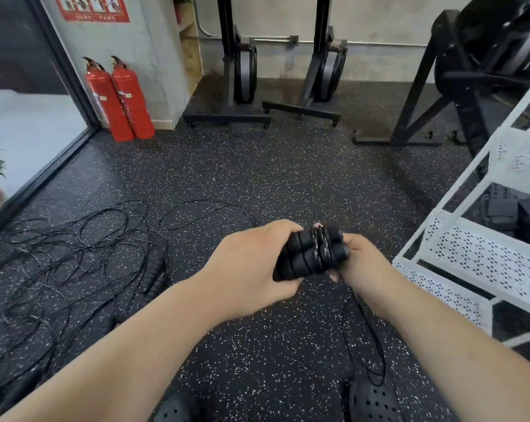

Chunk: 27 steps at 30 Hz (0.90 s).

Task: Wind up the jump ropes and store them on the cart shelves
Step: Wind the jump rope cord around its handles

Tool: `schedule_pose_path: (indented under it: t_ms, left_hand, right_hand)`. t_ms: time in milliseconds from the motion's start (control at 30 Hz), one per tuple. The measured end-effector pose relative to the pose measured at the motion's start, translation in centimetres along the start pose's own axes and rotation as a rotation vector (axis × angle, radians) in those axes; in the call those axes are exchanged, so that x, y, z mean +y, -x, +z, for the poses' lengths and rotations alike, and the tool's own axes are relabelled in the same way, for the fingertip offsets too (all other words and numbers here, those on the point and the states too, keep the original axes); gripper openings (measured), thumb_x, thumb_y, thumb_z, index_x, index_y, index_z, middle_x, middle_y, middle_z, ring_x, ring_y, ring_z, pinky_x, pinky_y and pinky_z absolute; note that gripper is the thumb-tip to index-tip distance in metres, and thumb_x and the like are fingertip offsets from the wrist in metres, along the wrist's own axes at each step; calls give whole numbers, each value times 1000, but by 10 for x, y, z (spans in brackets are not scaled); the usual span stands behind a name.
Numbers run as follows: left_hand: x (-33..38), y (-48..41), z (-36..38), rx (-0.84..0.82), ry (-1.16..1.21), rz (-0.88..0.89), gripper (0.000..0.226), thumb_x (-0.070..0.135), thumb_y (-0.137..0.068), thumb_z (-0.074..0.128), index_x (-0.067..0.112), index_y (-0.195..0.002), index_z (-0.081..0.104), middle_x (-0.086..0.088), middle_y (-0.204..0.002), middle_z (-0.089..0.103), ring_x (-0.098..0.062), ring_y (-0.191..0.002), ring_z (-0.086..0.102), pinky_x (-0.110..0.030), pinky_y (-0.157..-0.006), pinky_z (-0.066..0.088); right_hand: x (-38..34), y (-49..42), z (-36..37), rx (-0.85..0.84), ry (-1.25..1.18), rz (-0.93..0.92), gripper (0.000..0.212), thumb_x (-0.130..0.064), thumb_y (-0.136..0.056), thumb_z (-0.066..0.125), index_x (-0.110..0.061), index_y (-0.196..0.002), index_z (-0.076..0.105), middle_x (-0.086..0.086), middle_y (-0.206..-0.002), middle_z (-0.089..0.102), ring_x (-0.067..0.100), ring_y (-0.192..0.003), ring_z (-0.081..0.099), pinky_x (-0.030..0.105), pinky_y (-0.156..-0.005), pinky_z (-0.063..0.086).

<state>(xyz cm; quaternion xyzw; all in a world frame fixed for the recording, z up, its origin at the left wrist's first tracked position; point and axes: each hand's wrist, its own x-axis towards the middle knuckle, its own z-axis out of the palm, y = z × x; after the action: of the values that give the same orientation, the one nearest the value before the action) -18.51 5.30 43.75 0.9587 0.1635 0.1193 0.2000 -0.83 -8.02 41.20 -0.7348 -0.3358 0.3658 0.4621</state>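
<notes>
The left hand (251,266) and right hand (361,263) are clamping opposite ends of the black foam jump-rope handles (303,257), cord wound round them, near the white perforated metal cart (476,260) shelf edge. Tangled black ropes (75,254) are sprawling leftward, and the speckled rubber floor (288,166) is lying open ahead.

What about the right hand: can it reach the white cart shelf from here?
Probably yes. The right hand is just beside the cart shelf, with nothing between them. It is busy though, holding the rope handles together with the left hand.
</notes>
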Motion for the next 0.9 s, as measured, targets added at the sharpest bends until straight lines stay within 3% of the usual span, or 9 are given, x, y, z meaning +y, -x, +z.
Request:
schedule_pose_path:
  t_ms: [33, 100, 200, 300, 400, 500, 600, 733, 900]
  left_hand:
    - [-1, -1, 1, 9, 0, -26, 57, 50, -88, 74, 40, -133, 39, 18, -98, 60, -7, -85, 59, -31, -77, 47]
    - [-5, -3, 3, 31, -18, -73, 58, 52, -89, 74, 37, -132, 38, 19, -92, 56, -8, -82, 59, -32, -75, 48]
    - [-15, -7, 4, 82, -115, -137, 54, 53, -90, 74, 35, -129, 41, 18, -99, 56, -12, -83, 58, -34, -75, 48]
    - [-31, -7, 6, 134, -233, -217, 52, 56, -90, 74, 34, -123, 40, 13, -111, 61, -17, -90, 64, -37, -73, 52]
    - [-42, -5, 10, 112, -311, -255, 54, 57, -90, 75, 34, -119, 37, 10, -107, 56, -21, -95, 64, -37, -68, 49]
    - [-45, -4, 15, 78, -354, -266, 53, 56, -91, 76, 34, -121, 38, 8, -106, 53, -21, -97, 62, -35, -68, 44]
    - [-44, -4, 18, 48, -391, -244, 54, 53, -88, 79, 34, -121, 41, 8, -105, 53, -22, -100, 64, -35, -68, 42]
    - [-32, -4, 26, -32, -433, -87, 56, 54, -87, 80, 35, -127, 46, 8, -111, 56, -21, -105, 64, -36, -73, 46]
    - [-16, -1, 31, -77, -384, 191, 55, 58, -85, 79, 34, -125, 49, 11, -110, 57, -17, -105, 62, -40, -83, 55]
  right_hand:
    - [3, 0, 9, 36, 16, 55, 51, -1, -105, 44, -19, -66, 72, -4, -58, 57, 15, -57, 45, 37, -70, 35]
    - [10, 0, 25, 51, 32, 124, 52, -25, -112, 41, -18, -66, 66, -3, -56, 50, 14, -52, 35, 35, -61, 30]
    - [13, 4, 41, -11, 158, 135, 66, -51, -114, 31, -18, -74, 73, -7, -54, 52, 9, -46, 39, 31, -53, 31]
    - [9, 16, 50, -100, 353, 65, 49, -45, -114, 33, -24, -89, 69, -8, -60, 58, 6, -48, 47, 31, -56, 40]
    - [2, 30, 55, -147, 687, -47, 33, -41, -114, 33, -29, -102, 61, -6, -77, 66, 10, -62, 59, 35, -61, 47]
    - [-12, 44, 53, -71, 1010, -177, 30, -47, -113, 32, -29, -103, 55, -8, -80, 63, 17, -71, 62, 37, -60, 42]
    - [-32, 51, 42, -38, 1152, -288, 30, -52, -111, 36, -32, -99, 56, -11, -79, 60, 16, -71, 61, 35, -60, 43]
    - [-47, 42, 18, 3, 1138, -397, 29, -60, -104, 50, -39, -102, 69, -15, -73, 62, 7, -68, 59, 33, -63, 50]
    - [-41, 17, -28, -33, 789, -255, 22, -66, -78, 81, -46, -85, 78, -22, -78, 73, 0, -76, 67, 37, -78, 58]
